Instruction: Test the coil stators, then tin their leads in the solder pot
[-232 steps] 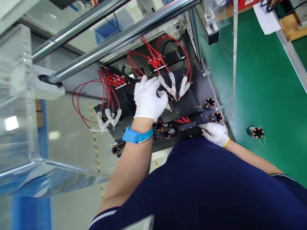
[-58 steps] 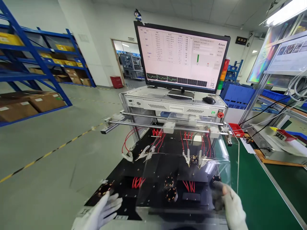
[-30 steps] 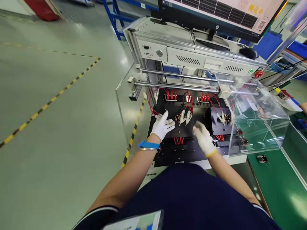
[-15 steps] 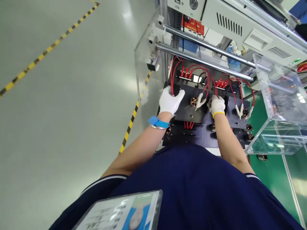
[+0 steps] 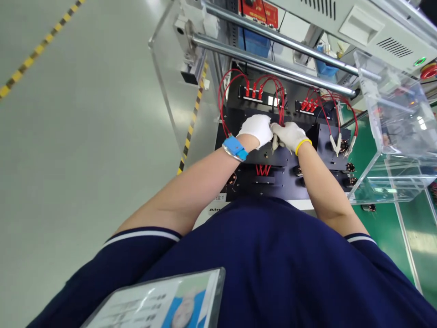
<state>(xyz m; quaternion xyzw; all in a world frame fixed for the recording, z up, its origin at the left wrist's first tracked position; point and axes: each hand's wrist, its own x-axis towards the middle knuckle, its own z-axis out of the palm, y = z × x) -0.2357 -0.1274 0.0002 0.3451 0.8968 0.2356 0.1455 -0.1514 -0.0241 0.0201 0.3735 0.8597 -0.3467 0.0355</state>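
Note:
Both my hands wear white gloves and meet over the left pad of a black test fixture (image 5: 273, 182). My left hand (image 5: 256, 129), with a blue wrist strap, is curled shut beside the red test leads (image 5: 225, 100). My right hand (image 5: 289, 135) is closed on a white alligator clip (image 5: 275, 143) that hangs from a red lead. What my left fingers pinch is hidden. Two more white clips (image 5: 337, 145) hang over a copper-wound stator (image 5: 343, 146) on the right pad.
A clear acrylic cover (image 5: 385, 132) stands slid to the right over the green bench (image 5: 392, 232). Two steel rails (image 5: 273, 66) cross above the fixture. Several small wound stators (image 5: 348, 180) lie along its front right. Grey floor with yellow-black tape (image 5: 191, 123) lies to the left.
My hands have drawn together at the middle of the left pad, the left moving right from the red leads. The right now grips a clip. The view has tilted further down.

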